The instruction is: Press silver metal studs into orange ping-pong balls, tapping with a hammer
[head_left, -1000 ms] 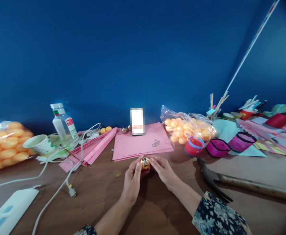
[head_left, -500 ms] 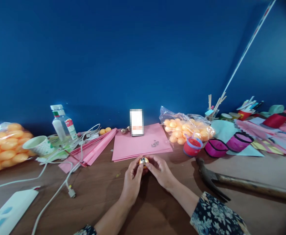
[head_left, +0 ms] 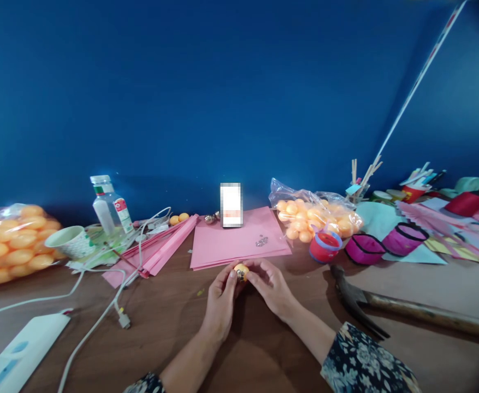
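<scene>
Between my two hands is a small orange ball with a shiny, metallic-looking patch on the side facing me. My left hand grips it from the left, thumb against the shiny patch. From the right, my right hand holds the same ball, with its thumb near the right side and its fingers curled round the back. Just beyond my hands lie pink sheets, and on them is a little pile of small silvery pieces. What my fingertips touch behind the ball is hidden.
A hammer lies to the right. Bags of orange balls stand at the left and back right. White cables, a paper cup and a bottle are at left; a red-and-purple cup stands right.
The ball has turned in my fingers: its shiny patch has shifted toward the left and more orange shows at the top and right. Both hands keep their hold.
</scene>
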`<state>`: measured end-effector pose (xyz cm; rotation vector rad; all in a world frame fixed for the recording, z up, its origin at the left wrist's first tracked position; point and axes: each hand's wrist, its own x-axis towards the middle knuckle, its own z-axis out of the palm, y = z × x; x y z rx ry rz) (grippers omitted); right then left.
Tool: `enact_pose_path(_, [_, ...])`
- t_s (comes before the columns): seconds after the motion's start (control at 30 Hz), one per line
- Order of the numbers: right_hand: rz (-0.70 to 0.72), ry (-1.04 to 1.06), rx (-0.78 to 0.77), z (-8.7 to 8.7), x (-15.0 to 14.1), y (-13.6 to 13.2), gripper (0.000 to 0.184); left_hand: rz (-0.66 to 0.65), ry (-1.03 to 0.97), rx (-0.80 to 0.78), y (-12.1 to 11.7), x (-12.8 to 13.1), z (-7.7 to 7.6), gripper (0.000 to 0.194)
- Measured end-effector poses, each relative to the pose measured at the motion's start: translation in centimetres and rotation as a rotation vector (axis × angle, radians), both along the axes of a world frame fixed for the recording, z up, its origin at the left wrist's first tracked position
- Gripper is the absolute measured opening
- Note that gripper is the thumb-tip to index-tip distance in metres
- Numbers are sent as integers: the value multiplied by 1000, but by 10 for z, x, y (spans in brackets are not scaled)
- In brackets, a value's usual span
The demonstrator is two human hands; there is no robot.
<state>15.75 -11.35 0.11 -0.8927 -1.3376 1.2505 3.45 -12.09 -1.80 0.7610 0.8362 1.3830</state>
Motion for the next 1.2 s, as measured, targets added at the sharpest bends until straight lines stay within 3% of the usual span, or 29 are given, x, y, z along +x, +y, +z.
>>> enact_pose_path(0.4, [-11, 7, -29, -4, 2, 2, 21, -23, 248, 67, 1, -3, -1, 38])
enact_pose_path(0.67, [-56, 37, -63, -2, 2, 4, 23, 12, 186, 23, 0, 0, 0, 40])
enact_pose_path(1.2, [28, -10, 4, -1, 0, 0, 24, -3, 158, 23, 1, -2, 0, 38])
